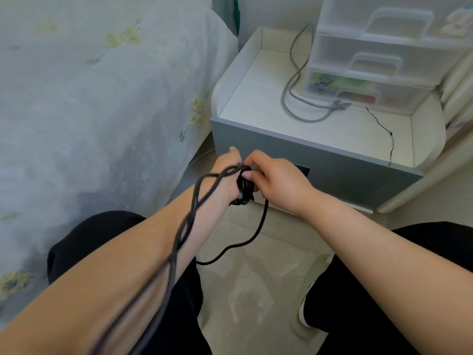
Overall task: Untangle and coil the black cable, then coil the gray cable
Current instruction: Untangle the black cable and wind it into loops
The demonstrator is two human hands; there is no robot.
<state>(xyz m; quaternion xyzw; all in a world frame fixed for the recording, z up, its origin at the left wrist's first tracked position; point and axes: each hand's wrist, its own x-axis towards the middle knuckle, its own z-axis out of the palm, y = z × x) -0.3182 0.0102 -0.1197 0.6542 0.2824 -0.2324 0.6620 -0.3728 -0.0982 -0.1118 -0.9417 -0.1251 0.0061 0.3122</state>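
The black cable [245, 187] is bunched into a small bundle between both hands, in front of the nightstand. My left hand [225, 170] grips the bundle from the left. My right hand [271, 176] pinches it from the right. Several strands run back along my left forearm, and one loop hangs down over the floor. The gray cable [290, 97] lies loose on the nightstand top, curving up behind the plastic drawers, its plug near the drawers' front.
The gray nightstand [320, 160] has a raised white rim. Clear plastic drawers [371, 65] stand at its back right. A thin black wire [384, 128] lies on its right side. A bed with a floral sheet [102, 111] fills the left. Tiled floor lies below.
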